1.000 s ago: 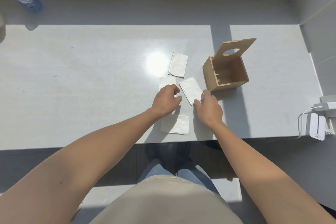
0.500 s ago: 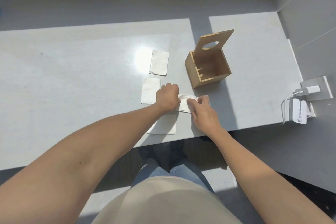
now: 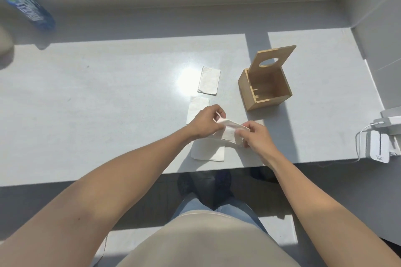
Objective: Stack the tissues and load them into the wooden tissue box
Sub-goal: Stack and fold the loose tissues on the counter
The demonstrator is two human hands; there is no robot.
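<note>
Surface: a pale grey, smooth tabletop (image 3: 108, 97) with a bright glare spot near its middle and broad bands of shadow across its far side.
Room: plain light walls meet in the far right corner; dark shoes and blue trousers show below the near edge.
Held tissue: a folded white paper tissue (image 3: 230, 131) is lifted just above the tabletop — the left hand (image 3: 205, 124) pinches its left end, the right hand (image 3: 257, 135) pinches its right end, fingers curled on it.
Other tissues: 1 far tissue (image 3: 208, 80), 1 middle tissue (image 3: 196, 109) beside the left hand, 1 near stack (image 3: 208, 150) under the hands.
Box: the open wooden tissue box (image 3: 265, 90), lid raised, stands right of the tissues, apart from them.
Writing: a blue plastic bottle (image 3: 26, 10) at far left carries a label — too blurred to read.
Right edge: a white charger with cable (image 3: 377, 146).
</note>
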